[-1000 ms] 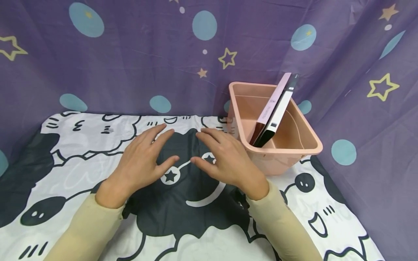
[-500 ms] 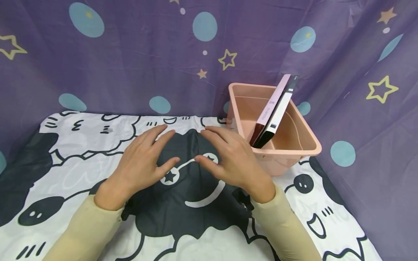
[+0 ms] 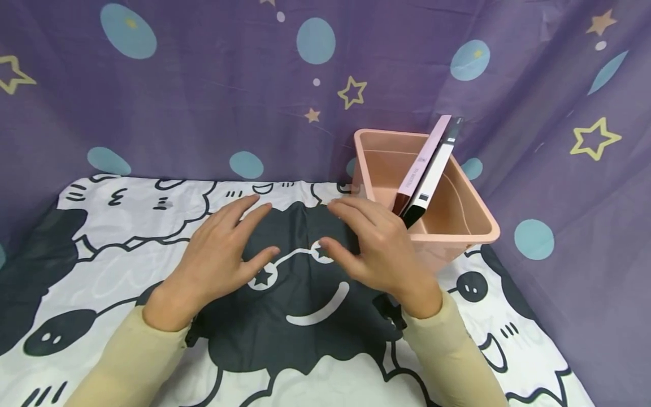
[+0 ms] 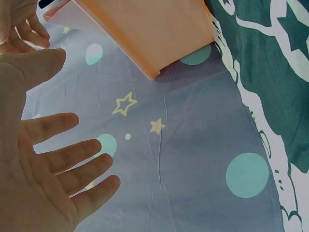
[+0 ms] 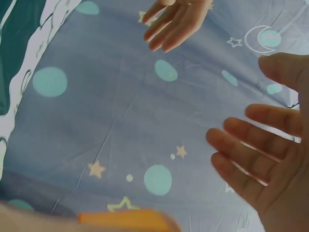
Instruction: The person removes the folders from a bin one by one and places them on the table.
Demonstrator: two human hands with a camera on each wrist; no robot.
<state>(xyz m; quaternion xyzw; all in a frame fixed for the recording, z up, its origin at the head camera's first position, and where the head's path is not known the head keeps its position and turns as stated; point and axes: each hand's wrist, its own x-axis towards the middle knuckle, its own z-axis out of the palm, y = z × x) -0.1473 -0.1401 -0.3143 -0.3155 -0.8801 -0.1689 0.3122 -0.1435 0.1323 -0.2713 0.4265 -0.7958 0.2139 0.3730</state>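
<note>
My left hand (image 3: 216,254) hovers over the dark part of the patterned cloth, its fingers loosely extended and holding nothing. The right hand (image 3: 383,249), likewise holding nothing, is spread at the left front side of a pink plastic bin (image 3: 452,238) and overlaps its near corner in the head view. Two slim books lean side by side in the bin: one with a pale pink spine (image 3: 424,155), the other with a black and white spine (image 3: 436,175). Their upper ends stick out past the far rim. In the left wrist view, the left palm and spread fingers (image 4: 91,159) show with nothing in them.
A black and white cartoon-print cloth (image 3: 325,379) covers the surface. Behind it and along the right hangs a purple curtain (image 3: 213,85) with stars and blue dots. The bin stands at the back right, close to the curtain.
My right hand has drifted to the right, toward the bin, and now covers more of its near left corner. The left hand has stayed nearly in place. Bin and books have not moved.
</note>
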